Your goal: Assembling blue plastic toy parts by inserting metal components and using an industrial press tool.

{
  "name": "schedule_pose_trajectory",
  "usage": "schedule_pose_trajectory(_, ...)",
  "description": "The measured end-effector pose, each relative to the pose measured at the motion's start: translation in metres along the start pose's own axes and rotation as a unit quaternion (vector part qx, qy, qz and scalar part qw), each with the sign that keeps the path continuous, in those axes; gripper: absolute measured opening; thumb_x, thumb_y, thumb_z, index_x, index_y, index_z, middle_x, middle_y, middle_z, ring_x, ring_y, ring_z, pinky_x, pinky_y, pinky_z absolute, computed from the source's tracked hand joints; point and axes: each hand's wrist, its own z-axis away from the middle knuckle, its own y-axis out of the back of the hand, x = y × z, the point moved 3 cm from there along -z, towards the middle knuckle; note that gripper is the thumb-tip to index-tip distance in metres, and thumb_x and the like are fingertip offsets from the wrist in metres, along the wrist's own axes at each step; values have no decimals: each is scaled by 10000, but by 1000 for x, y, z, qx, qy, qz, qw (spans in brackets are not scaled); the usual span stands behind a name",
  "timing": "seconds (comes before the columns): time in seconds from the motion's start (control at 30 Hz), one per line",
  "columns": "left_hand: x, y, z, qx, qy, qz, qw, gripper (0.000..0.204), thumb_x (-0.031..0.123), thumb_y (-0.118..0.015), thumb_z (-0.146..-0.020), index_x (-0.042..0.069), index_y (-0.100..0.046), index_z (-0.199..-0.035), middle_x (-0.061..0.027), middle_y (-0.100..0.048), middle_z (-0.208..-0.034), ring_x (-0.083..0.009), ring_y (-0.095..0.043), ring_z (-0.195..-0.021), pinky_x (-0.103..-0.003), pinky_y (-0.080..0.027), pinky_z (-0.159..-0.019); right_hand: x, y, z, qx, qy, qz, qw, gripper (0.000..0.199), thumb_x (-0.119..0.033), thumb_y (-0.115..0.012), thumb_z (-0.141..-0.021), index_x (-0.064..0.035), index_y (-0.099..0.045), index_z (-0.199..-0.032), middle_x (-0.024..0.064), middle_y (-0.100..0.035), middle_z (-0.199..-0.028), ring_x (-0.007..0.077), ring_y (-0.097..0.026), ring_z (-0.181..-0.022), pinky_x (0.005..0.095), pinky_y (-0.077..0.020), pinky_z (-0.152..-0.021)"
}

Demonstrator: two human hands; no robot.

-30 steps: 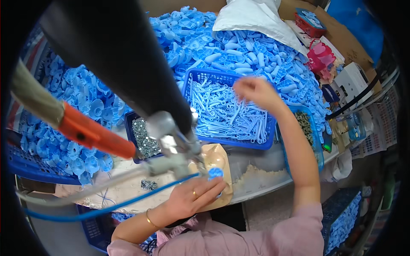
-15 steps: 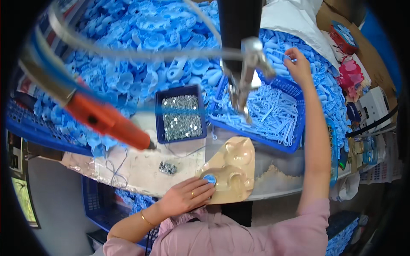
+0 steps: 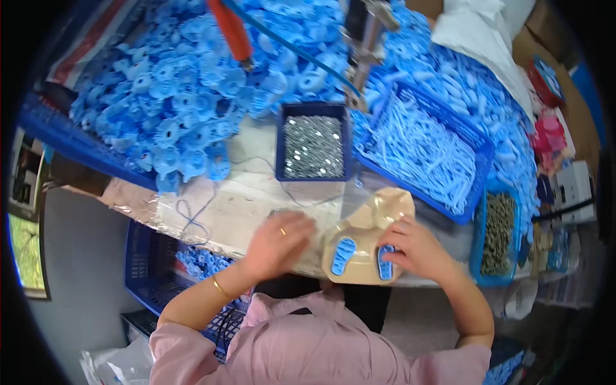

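A tan moulded fixture [image 3: 367, 240] lies at the table's front edge with rounded hollows in it. In its left hollow sits a blue sole-shaped plastic part [image 3: 343, 256]. A second blue plastic part [image 3: 385, 266] is in the right hollow, its upper end partly covered by my right hand [image 3: 416, 247], whose fingers are curled onto it. My left hand [image 3: 282, 242] is smeared by motion, left of the fixture and over the front of the table. Just beyond its fingers, a small pile of screws [image 3: 276, 212] is mostly hidden.
A dark blue tray of screws [image 3: 314, 147] stands behind the fixture. Right of it is a blue basket of thin light-blue parts [image 3: 423, 154]. Loose blue parts [image 3: 179, 90] are heaped behind. An orange power screwdriver [image 3: 232, 32] hangs overhead. A turquoise bin [image 3: 494, 273] holds small metal pieces.
My right hand has come from the heap at the back right down to the fixture, where a second blue part now sits. My left hand has lifted away leftward. The view has shifted.
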Motion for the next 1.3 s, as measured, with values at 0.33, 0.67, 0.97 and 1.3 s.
schedule_pose_trajectory(0.33,-210,39,-116,156,181,-84,967,264,198,-709,-875,72,-685,-1105,-134,-681,-1127,-328,-617,-1053,-448,-492,-885,0,6,-20,47,-190,-155,968,165,-114,-727,-891,-32,-722,-1034,68,-689,-879,130,-630,-706,262,-503,-643)
schedule_pose_trajectory(0.67,-143,71,-92,306,297,282,859,215,186,-519,-1047,19,-595,-1160,5,-563,-922,-76,-495,-863,-245,-428,-760,5,4,-11,75,-251,-245,934,176,-112,-706,-913,-1,-717,-1049,59,-719,-903,98,-641,-756,250,-510,-684)
schedule_pose_trajectory(0.97,-37,97,43,261,292,123,912,114,111,-512,-983,14,-566,-964,-55,-539,-823,-127,-500,-755,-295,-400,-648,14,9,8,102,-286,-275,912,146,-79,-673,-938,12,-705,-1048,23,-714,-918,85,-647,-869,244,-504,-770)
schedule_pose_trajectory(1.3,79,6,-4,-33,-129,3,991,295,162,-646,-767,86,-627,-1052,-14,-601,-974,-188,-592,-904,-313,-477,-779,-12,34,26,221,-277,-280,892,158,-69,-636,-966,15,-689,-1089,33,-711,-943,89,-649,-887,237,-497,-768)
